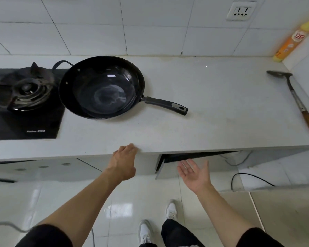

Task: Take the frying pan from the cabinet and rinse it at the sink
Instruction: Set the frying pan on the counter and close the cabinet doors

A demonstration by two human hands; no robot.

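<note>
A black frying pan (101,87) sits on the white countertop (212,107), its rim partly over the stove's right edge and its handle (165,105) pointing right. My left hand (123,162) rests with its fingertips on the counter's front edge, holding nothing. My right hand (194,173) hovers palm up with fingers spread, just below and in front of a cabinet door (160,164) that stands ajar under the counter. The cabinet's inside is dark and hidden. No sink is in view.
A black gas stove (23,102) with a burner takes the counter's left end. A metal spatula with a wooden handle (296,97) lies at the right end, an orange-yellow bottle (292,38) leans in the back corner. Cables trail on the tiled floor (253,177).
</note>
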